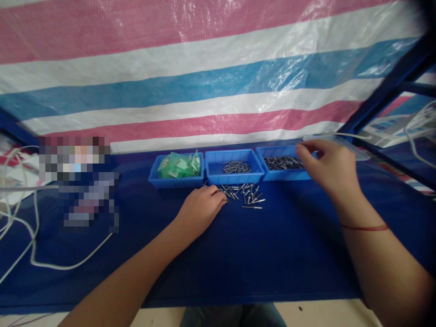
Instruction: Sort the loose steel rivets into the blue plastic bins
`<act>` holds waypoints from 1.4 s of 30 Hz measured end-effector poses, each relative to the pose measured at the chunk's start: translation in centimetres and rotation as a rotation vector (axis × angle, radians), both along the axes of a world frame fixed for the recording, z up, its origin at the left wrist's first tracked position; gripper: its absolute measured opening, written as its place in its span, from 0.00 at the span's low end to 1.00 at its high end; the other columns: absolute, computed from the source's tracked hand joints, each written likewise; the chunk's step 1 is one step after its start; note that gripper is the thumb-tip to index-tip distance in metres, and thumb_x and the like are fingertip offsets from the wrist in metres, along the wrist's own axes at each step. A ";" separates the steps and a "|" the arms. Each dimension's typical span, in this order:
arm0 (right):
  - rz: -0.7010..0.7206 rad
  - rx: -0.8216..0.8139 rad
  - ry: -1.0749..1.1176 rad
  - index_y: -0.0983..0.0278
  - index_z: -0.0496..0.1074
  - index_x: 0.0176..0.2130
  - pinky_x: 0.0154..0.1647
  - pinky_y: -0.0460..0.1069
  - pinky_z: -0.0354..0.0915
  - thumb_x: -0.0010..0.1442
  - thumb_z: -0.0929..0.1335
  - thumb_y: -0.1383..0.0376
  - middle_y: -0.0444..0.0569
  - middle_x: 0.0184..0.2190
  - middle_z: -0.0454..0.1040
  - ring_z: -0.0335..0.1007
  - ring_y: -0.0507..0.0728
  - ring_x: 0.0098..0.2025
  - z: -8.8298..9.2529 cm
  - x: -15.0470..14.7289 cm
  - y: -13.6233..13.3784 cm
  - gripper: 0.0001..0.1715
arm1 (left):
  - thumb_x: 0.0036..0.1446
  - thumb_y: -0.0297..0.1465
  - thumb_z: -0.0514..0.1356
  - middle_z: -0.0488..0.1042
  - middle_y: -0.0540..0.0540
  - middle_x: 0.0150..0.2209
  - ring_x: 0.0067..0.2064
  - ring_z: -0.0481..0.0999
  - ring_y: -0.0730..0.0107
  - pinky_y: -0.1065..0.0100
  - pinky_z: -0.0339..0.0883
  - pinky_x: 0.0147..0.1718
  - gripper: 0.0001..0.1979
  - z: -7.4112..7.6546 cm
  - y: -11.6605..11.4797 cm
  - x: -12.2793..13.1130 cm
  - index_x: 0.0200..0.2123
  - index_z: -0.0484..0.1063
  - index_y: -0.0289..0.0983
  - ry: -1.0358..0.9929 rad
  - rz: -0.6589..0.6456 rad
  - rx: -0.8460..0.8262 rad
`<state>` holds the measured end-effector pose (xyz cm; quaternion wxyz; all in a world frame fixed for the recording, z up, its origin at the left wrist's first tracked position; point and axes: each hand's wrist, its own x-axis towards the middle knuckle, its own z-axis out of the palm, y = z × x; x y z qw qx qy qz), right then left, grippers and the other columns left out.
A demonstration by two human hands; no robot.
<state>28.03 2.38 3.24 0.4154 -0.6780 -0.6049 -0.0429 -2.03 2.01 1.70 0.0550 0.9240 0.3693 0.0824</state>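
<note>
Loose silver blind rivets [251, 194] lie in a small pile on the blue tabletop. My left hand [203, 206] rests at the pile's left edge, its fingers curled down against the rivets; what is between the fingertips is hidden. Over the right end of the right blue bin [284, 176], which holds many darker rivets [282, 162], hovers my right hand [329, 165]. Its thumb and index finger are pinched together, and anything in them is too small to make out. The middle blue bin [235, 178] contains more silver rivets [236, 167].
Green plastic packets [179, 165] fill the left blue bin [175, 182]. Behind my right hand is a clear plastic lid or tray [361, 152]. White cables [64, 267] run across the table [238, 259] at the left. A striped tarp [190, 91] hangs behind the bins.
</note>
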 end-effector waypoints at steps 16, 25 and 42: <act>0.782 -0.230 0.238 0.62 0.74 0.35 0.31 0.48 0.63 0.60 0.66 0.60 0.47 0.32 0.75 0.68 0.52 0.31 -1.4 -11.8 -2.9 0.09 | 0.64 0.35 0.49 0.66 0.49 0.35 0.31 0.67 0.76 0.73 0.65 0.32 0.12 -1.1 -0.9 1.8 0.48 0.63 0.38 -1.077 0.129 -0.539; 0.732 -0.246 0.369 0.63 0.74 0.32 0.30 0.48 0.60 0.60 0.66 0.60 0.47 0.29 0.74 0.67 0.53 0.31 -1.2 -11.4 -2.7 0.10 | 0.60 0.33 0.56 0.70 0.49 0.32 0.32 0.71 0.76 0.73 0.66 0.35 0.08 -0.8 -1.1 2.3 0.40 0.66 0.36 -1.195 0.236 -0.621; 0.699 -0.146 0.784 0.62 0.73 0.33 0.32 0.47 0.68 0.53 0.72 0.62 0.44 0.28 0.75 0.71 0.52 0.30 -1.2 -11.5 -2.7 0.07 | 0.54 0.32 0.61 0.74 0.51 0.27 0.30 0.73 0.76 0.73 0.66 0.33 0.08 -0.4 -1.5 2.6 0.35 0.70 0.34 -1.306 0.317 -0.794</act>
